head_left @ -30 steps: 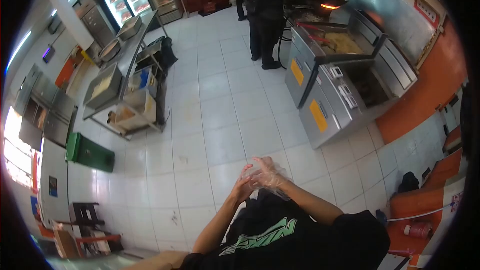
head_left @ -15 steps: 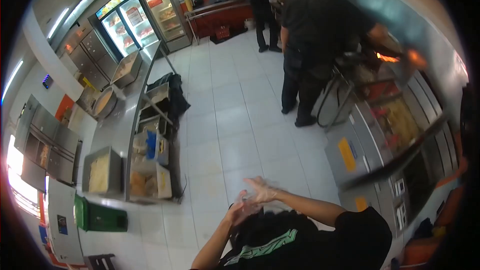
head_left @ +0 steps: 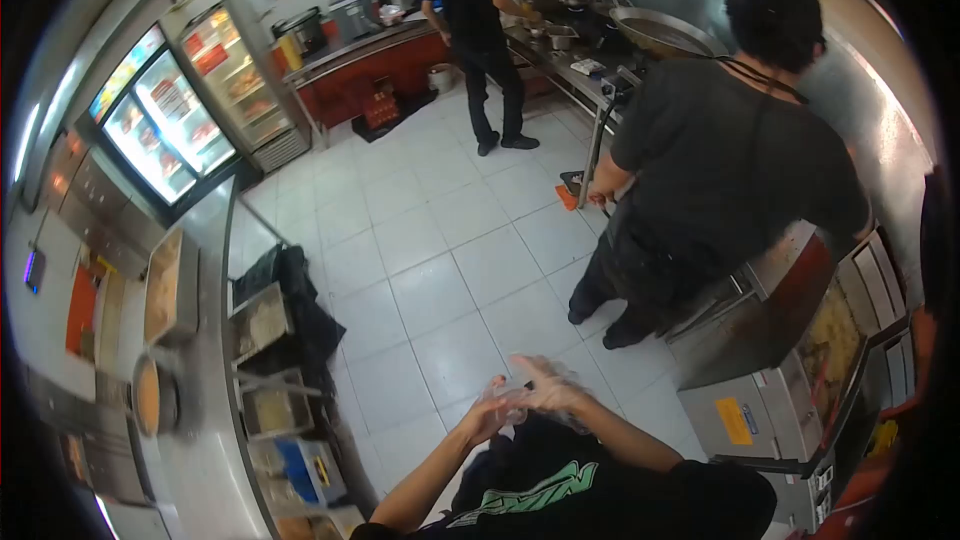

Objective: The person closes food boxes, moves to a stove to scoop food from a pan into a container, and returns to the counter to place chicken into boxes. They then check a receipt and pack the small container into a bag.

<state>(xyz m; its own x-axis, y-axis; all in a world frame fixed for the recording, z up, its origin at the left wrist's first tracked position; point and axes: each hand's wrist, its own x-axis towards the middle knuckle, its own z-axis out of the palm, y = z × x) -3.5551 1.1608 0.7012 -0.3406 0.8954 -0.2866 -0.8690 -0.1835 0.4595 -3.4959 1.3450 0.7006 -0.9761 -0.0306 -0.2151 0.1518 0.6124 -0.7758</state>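
Observation:
Both of my hands are held in front of my black shirt (head_left: 535, 485), above the tiled floor. Thin clear plastic, which looks like loose gloves, covers them. My left hand (head_left: 492, 412) has its fingers spread and pointing toward the other hand. The fingers of my right hand (head_left: 548, 385) are apart too, though blurred by motion, and they meet or overlap the left hand's fingertips. No object other than the clear plastic shows in either hand.
A steel counter (head_left: 205, 440) with a tray (head_left: 170, 285) and a bowl (head_left: 155, 395) runs along the left. One person (head_left: 740, 160) stands close by at the right beside the fryer (head_left: 745, 420). Another person (head_left: 480, 40) is at the back counter.
The view has swung and moved forward. The nearer person has turned and stands closer at the right. My hands remain together at the front, with the right one slightly raised.

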